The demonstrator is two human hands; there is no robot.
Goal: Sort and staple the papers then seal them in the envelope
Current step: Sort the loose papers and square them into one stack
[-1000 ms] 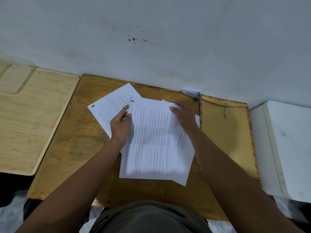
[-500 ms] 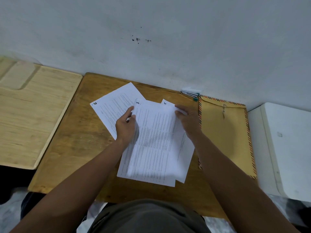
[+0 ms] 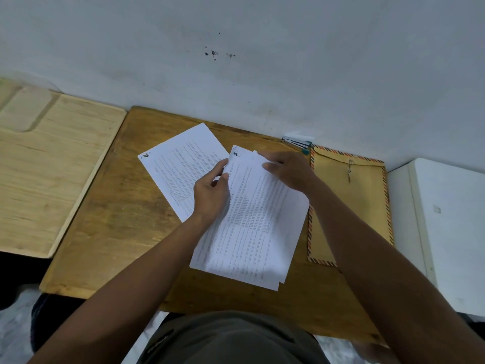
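Two hands on the papers, sorting step by the look of it. Left hand (image 3: pixel 211 197) pinches the left edge of the main stack (image 3: pixel 252 227) near its top, fingers curled onto the sheet. Right hand (image 3: pixel 287 170) grips the top right corner of the same stack, fingers bent over the edge. One loose sheet (image 3: pixel 181 166) lies angled to the left, partly under the stack and the left hand.

Envelope (image 3: pixel 349 200) lies flat on the tabletop (image 3: pixel 110 232), just right of the stack, string clasp up top. Stapler (image 3: pixel 296 142) sits at the wall, between papers and envelope.

To do it well, probably: check handwritten page marks at top corners, order sheets, pull the loose one in, then tap edges square w/ both hands before stapling the top left corner.
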